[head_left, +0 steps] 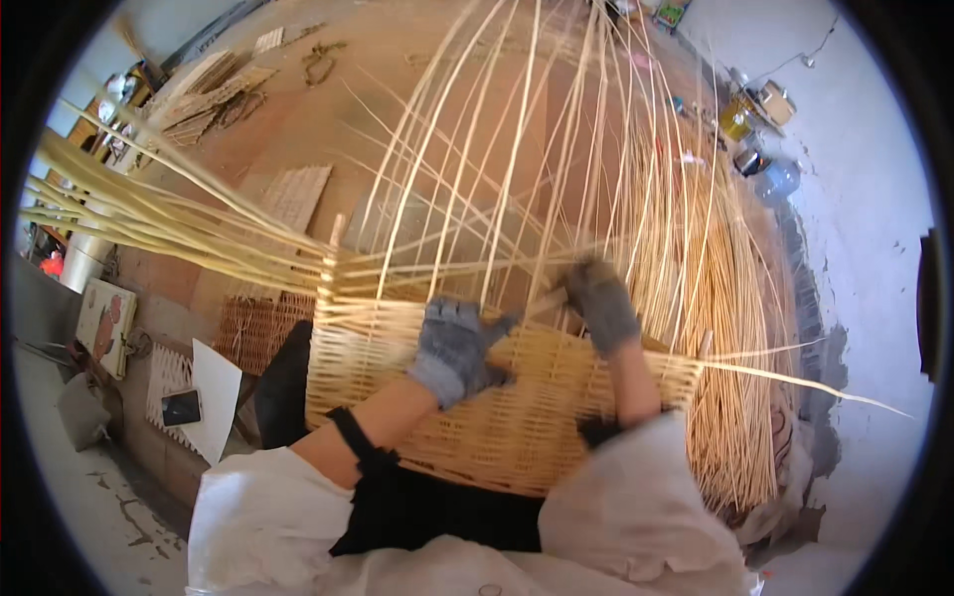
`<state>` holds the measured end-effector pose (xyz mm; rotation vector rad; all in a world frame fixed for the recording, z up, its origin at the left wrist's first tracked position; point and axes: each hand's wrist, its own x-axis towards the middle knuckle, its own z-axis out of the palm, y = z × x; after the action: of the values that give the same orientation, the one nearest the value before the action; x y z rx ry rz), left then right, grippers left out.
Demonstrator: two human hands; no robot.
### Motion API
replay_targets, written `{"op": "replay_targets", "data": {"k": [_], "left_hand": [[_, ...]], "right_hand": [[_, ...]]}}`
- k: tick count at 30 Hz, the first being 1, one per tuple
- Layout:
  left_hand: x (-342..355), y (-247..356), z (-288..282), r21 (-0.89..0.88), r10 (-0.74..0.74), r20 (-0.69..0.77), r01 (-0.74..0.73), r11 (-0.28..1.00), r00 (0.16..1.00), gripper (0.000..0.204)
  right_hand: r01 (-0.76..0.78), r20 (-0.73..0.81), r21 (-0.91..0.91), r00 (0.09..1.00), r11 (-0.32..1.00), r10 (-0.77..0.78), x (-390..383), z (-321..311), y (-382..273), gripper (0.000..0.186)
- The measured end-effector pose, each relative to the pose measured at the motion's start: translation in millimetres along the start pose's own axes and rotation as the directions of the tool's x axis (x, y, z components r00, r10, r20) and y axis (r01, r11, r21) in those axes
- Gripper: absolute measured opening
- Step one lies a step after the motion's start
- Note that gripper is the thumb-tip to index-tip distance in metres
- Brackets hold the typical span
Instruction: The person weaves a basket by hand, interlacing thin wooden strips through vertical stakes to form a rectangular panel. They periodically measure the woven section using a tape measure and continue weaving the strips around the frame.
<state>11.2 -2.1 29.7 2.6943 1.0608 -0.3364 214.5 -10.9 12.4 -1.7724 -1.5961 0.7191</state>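
Wicker panel [517,407] lies crosswise, loose canes [517,149] pointing away.

R hand [601,303] is motion-blurred; fingers can't be made out, so grip on the strands is unclear. L hand [455,348] in a grey glove hides the weave under it; fingertips partly tucked behind a strand. Lower edge of the woven panel [517,417] is hidden by sleeves and lap. Upright canes [517,149] run out past the top edge, side bundle [129,214] past the left rim. Small items by the wall [755,129] too small to tell. Dark flat thing [181,407] at left: phone or similar, unclear.
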Motion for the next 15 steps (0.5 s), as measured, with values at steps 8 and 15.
{"op": "replay_targets", "data": {"k": [8,15], "left_hand": [[20.9,-0.6,1.0,-0.17,-0.154,0.065,0.163,0.972,0.986,0.062],[54.4,-11.4,2.7,-0.393,-0.307,0.089,0.317,0.863,0.947,0.063]], "right_hand": [[0.071,-0.525,0.286,0.846,0.956,0.094,-2.8,9.7,40.4,0.034],[0.536,0.043,0.2,0.832,0.82,-0.553,-34.3,12.9,42.7,0.025]]}}
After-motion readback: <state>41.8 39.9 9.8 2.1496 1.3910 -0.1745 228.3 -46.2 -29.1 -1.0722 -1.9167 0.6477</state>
